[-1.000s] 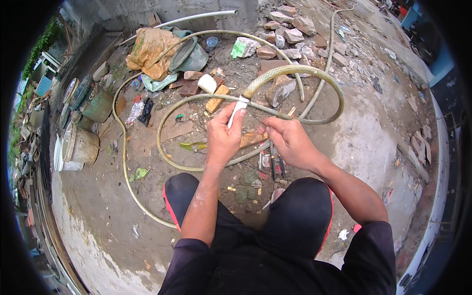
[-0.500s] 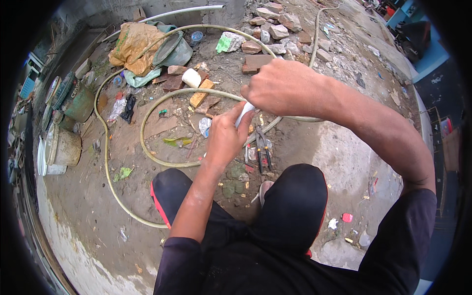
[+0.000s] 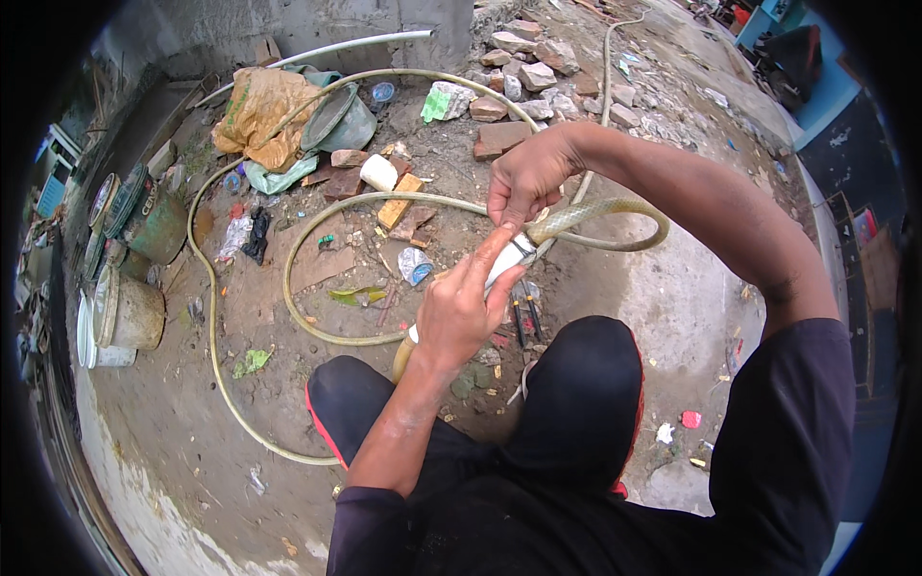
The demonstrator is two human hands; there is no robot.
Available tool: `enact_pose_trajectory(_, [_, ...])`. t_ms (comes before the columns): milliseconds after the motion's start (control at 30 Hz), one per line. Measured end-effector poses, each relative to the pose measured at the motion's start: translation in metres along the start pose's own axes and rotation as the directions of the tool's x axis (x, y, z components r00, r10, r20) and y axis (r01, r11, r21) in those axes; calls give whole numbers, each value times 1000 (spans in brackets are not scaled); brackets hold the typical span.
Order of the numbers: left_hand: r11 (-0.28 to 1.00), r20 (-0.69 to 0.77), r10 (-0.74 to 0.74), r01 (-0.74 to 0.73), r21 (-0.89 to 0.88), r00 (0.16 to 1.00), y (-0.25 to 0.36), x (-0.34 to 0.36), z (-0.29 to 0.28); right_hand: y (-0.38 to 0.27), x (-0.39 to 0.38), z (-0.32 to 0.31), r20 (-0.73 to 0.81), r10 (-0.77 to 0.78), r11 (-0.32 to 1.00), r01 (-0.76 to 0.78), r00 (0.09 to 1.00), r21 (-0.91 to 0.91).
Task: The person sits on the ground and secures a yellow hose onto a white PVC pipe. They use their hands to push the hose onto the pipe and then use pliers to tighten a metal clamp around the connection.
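My left hand (image 3: 461,307) is closed round a white pipe (image 3: 509,259) joined to a translucent braided hose (image 3: 634,209) that loops to the right. A thin dark band circles the pipe near this joint. My left index finger reaches up to the fingertips of my right hand (image 3: 533,178), which are pinched just beside the joint; what they hold is too small to make out. Pliers with yellow-and-black handles (image 3: 531,315) lie on the ground below the pipe, partly hidden. More hose curves out below my left hand.
Long hose coils (image 3: 219,365) cross the dirt around me. Rubble (image 3: 538,75), an orange-brown sack (image 3: 259,115) and a white pipe (image 3: 375,38) lie ahead by the concrete wall. Dirty buckets (image 3: 134,307) stand at the left. A yellow block (image 3: 399,202) sits among debris.
My right hand has risen from beside the pipe, arched over and turned fingertips-down at the joint. My left hand has moved its index finger up along the pipe, now tilted further rightward.
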State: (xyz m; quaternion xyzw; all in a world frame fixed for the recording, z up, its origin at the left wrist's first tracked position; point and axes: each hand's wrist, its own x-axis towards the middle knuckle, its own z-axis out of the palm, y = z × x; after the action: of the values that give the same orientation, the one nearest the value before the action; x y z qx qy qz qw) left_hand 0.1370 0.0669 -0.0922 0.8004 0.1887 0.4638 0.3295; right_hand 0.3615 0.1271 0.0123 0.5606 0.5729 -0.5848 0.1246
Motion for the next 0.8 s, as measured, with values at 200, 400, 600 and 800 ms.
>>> enact_pose_trajectory(200, [967, 21, -142, 143, -209, 990, -20, 11, -3, 2, -5, -15, -469, -443, 798, 97, 764, -595])
enact_pose_trajectory(400, [694, 25, -484, 401, -598, 875, -56, 16, -41, -35, -58, 71, -696, -565, 634, 307, -444, -710])
enact_pose_trajectory(600, [670, 78, -515, 457, -585, 854, -47, 23, -24, 60, 40, 121, -778, -598, 798, -55, -192, -600])
enact_pose_trajectory(800, [670, 113, -521, 487, -561, 846, -45, 22, -15, 43, 73, 86, -644, -702, 712, -284, -304, -642])
